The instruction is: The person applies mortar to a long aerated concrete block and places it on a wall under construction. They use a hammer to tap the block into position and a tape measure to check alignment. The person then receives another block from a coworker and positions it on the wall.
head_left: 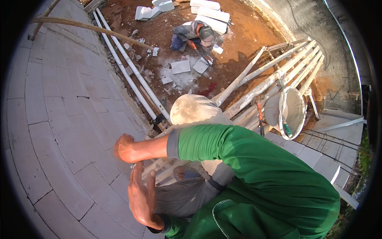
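Observation:
My right arm, in a green sleeve, crosses to the light block wall (59,135) on the left. Its hand (125,148) is closed at the wall side, with whatever it holds, if anything, hidden. Just below, my left hand (142,195) is open with fingers stretched upward, close under the right wrist. Behind the hands are bamboo poles (163,173) and grey-trousered legs (175,199). A pale sack-like object (195,107) sits beyond my sleeve. To the right stands a bucket of grey mortar (289,109) with a green-handled tool (287,128), beside an orange-handled tool (260,116).
A co-worker (187,34) crouches on the dirt below among white blocks (181,67). Long white pipes (131,83) run along the wall's foot. A bamboo scaffold (278,75) stands at right, near a grey rendered wall (334,67) and rebar (326,139).

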Tool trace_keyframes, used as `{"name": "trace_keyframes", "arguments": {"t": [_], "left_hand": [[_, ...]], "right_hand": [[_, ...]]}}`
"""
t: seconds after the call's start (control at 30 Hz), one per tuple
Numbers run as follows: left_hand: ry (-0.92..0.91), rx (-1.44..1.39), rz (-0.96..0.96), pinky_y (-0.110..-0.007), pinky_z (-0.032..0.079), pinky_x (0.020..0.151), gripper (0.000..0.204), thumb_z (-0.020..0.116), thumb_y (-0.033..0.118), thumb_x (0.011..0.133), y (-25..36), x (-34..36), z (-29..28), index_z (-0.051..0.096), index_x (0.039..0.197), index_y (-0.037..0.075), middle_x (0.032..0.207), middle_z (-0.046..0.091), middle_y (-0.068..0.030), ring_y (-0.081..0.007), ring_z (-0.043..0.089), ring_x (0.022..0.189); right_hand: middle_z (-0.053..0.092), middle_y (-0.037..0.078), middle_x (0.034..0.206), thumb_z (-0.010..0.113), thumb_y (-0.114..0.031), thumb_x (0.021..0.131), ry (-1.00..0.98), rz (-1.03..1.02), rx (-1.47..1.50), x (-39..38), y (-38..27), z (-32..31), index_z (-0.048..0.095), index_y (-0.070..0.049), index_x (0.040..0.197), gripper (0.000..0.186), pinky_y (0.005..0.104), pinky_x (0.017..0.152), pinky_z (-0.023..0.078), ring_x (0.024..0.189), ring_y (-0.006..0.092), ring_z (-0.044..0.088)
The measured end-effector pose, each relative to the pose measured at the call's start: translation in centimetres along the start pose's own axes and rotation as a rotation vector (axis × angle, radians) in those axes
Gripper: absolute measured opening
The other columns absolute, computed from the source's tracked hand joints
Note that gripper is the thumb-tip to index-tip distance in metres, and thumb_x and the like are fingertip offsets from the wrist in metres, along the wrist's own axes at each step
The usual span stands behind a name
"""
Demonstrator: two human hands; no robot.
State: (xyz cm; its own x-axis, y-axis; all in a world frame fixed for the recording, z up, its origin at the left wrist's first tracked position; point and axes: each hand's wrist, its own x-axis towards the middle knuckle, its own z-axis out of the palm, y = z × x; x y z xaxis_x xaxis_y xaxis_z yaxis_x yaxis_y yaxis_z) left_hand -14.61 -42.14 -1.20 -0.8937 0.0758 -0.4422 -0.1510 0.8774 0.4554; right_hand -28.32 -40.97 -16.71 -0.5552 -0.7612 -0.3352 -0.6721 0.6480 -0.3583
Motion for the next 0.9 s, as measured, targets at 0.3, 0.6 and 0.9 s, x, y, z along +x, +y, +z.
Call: {"name": "trace_keyframes", "arguments": {"t": [0.3, 0.6, 0.9], "left_hand": [[-0.022, 0.012, -0.016, -0.050, 0.053, 0.106, 0.048, 0.071, 0.020, 0.104, 0.4, 0.1, 0.0, 0.063, 0.146, -0.001, 0.139, 0.069, -0.0267, -0.0459, 0.066, 0.128], [-0.026, 0.007, 0.010, -0.050, 0.053, 0.105, 0.041, 0.070, 0.020, 0.104, 0.2, 0.1, -0.1, 0.067, 0.138, -0.002, 0.135, 0.070, -0.0269, -0.0456, 0.067, 0.125], [0.021, 0.051, 0.113, -0.048, 0.058, 0.094, 0.037, 0.068, 0.025, 0.107, -0.1, 0.2, 0.4, 0.070, 0.134, 0.000, 0.124, 0.074, -0.0244, -0.0400, 0.073, 0.114]], "right_hand": [[0.080, 0.010, 0.120, 0.084, -0.015, 0.084, 0.006, -0.013, 0.005, -0.6, 0.3, -0.3, 0.083, -0.010, 0.118, 0.035, 0.0473, 0.070, 0.059, 0.108, 0.0293, 0.076], [0.080, 0.008, 0.119, 0.084, -0.015, 0.084, -0.024, -0.004, 0.039, -0.7, 0.1, -0.8, 0.083, -0.011, 0.117, 0.033, 0.0472, 0.070, 0.059, 0.109, 0.0279, 0.077], [0.081, 0.013, 0.114, 0.088, -0.013, 0.076, 0.064, -0.001, 0.023, -0.7, 0.4, 0.7, 0.085, -0.009, 0.109, 0.033, 0.0478, 0.074, 0.061, 0.107, 0.0302, 0.077]]}}
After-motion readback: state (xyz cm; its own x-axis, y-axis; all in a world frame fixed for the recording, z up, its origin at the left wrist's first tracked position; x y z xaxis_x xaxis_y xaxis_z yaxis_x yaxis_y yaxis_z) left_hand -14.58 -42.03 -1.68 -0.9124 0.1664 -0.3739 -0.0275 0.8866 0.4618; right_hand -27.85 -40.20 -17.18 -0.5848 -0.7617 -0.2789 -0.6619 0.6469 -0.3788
